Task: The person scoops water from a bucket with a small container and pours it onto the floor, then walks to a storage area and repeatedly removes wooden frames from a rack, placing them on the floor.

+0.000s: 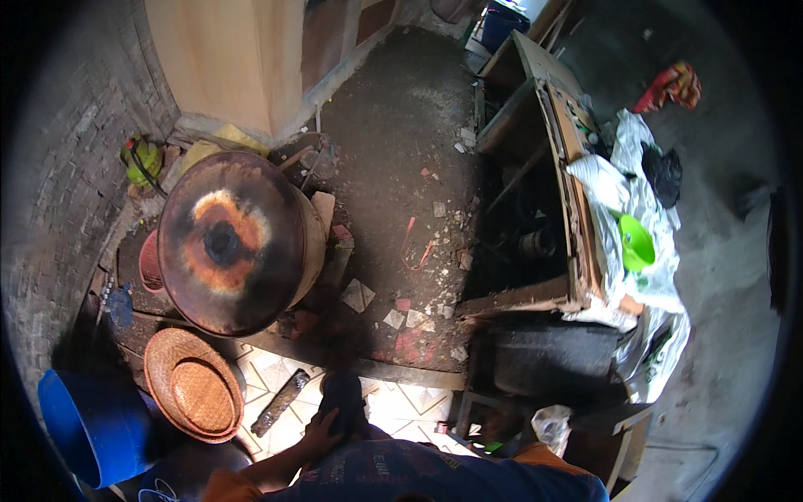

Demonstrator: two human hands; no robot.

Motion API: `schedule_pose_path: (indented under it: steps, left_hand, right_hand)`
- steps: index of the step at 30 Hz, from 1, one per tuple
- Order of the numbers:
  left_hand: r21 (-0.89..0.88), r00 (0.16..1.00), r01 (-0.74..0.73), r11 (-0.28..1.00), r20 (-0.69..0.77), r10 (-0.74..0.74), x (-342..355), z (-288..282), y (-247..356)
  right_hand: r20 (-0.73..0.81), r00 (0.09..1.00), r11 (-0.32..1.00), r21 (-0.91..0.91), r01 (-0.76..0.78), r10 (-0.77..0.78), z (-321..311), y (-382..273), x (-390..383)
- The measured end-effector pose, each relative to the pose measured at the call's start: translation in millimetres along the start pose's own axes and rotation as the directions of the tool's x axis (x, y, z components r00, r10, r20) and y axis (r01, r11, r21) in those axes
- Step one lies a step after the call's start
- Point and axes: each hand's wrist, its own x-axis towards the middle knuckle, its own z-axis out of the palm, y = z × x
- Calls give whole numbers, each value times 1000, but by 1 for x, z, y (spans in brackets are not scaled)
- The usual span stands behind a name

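left: drum (238,243) | nearer: basket (192,385), right of bucket (96,435) | bar (280,403) on tiles (410,406) (just beside basket) | right: bowl (637,243) on sacking (657,284)

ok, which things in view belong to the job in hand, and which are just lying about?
At the hands:
- left hand, against a dark trouser leg; nothing visibly held
- dark oblong block, nearest loose thing
- right hand: out of view

Apparently lying about:
- rust-topped drum
- woven baskets
- blue barrel
- green bowl

A dark, narrow, oblong piece (280,403) of unclear material, its surface mottled and partly shiny, lies slantwise on the pale patterned tile floor (403,405), apart from the left hand (322,431). To its left is a wide, round, tan woven basket (159,356), a smaller round woven basket (203,395) lying within its rim.
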Motion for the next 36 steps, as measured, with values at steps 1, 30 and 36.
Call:
schedule_pose_path:
  steps: [1, 30, 36]
  left_hand:
    - [-16, 998, 44, 999, 42, -43, 4, -12, 13]
    - [532, 981, -190, 825, 80, 175, 124, -136, 143]
    - [451, 962, -250, 857, 15, 273, 171, -140, 189]
  right_hand:
    - [-16, 1000, 1000, -8, -9, 9, -7, -24, -9]
    - [-29, 995, 977, 185, 104, -100, -163, -284, -4]
    - [-51, 998, 956, 291, 36, -22, -203, -263, 26]
